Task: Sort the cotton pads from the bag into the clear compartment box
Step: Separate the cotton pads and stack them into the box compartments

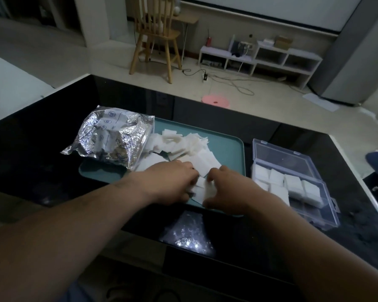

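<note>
A crinkled silver foil bag (111, 139) lies on the left end of a teal tray (227, 144). Loose white square cotton pads (183, 144) are heaped on the tray beside it. My left hand (170, 182) and my right hand (227, 188) meet at the tray's near edge, fingers curled round a small stack of cotton pads (202, 188) held between them. To the right stands the clear compartment box (319, 214), lid open, with pads (292, 184) stacked in its far compartments.
The tray and box sit on a dark glossy table (42, 160). A bubble-wrap piece (188, 234) lies at the near edge. Beyond the table are a wooden chair (155, 35), a low white shelf (260, 59), floor cables and a pink round object (215, 101).
</note>
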`<state>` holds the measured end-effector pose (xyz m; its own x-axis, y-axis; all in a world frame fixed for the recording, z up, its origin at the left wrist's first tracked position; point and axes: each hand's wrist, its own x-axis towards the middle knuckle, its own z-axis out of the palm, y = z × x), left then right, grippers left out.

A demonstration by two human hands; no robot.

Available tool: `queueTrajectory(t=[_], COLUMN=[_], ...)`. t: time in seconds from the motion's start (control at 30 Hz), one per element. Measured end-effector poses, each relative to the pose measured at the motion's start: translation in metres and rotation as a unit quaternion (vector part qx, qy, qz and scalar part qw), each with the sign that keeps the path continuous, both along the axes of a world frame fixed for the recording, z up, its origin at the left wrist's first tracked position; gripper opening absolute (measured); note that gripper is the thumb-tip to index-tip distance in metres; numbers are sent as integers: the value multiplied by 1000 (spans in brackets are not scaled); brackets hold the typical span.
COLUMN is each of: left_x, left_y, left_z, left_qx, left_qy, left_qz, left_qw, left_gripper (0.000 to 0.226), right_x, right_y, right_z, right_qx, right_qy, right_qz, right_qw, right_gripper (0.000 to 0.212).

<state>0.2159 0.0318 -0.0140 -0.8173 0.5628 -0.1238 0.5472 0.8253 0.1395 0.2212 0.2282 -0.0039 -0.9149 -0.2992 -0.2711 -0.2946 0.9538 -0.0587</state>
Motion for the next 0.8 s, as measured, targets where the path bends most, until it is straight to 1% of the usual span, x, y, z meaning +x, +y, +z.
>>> queueTrajectory(t=[0.1,0.23,0.3,0.4,0.43,0.47,0.5,0.57,0.6,0.63,0.73,0.77,0.8], left_x=[-3,-6,-8,-12,-13,-13,-12,-11,-10,-8,-5,-5,-5], left_y=[4,7,6,1,1,2,5,11,14,15,16,16,15], left_z=[-4,-10,-13,-8,-4,2,7,14,16,17,18,17,16], left_qx=[5,26,76,183,224,276,345,496,541,563,593,598,603], left_qy=[11,47,42,14,-3,-30,-74,-184,-220,-240,-255,-254,-258], left_qz=[15,42,94,195,232,268,300,332,336,339,363,374,383], left_qw=[1000,998,992,963,947,923,886,781,739,714,672,661,650], left_gripper=[28,12,12,11,9,6,6,17,19,18,16,17,18], right_x=[5,5,4,3,3,3,4,4,5,5,1,-1,-3], right_y=[-1,-2,0,4,4,3,2,-3,-7,-10,-16,-14,-12], right_z=[-2,-4,-5,-5,-6,-7,-10,-14,-16,-17,-19,-18,-16], right_qx=[-10,-15,-24,-39,-40,-41,-42,-43,-42,-40,-27,-42,-86], right_qy=[12,34,40,33,34,35,38,47,56,66,79,75,61], right_qz=[5,18,15,9,12,15,16,9,3,-1,-11,-24,-49], right_qw=[1000,999,999,999,999,998,998,998,998,997,996,996,993], right_gripper=[60,43,35,41,44,48,53,61,60,55,34,27,22])
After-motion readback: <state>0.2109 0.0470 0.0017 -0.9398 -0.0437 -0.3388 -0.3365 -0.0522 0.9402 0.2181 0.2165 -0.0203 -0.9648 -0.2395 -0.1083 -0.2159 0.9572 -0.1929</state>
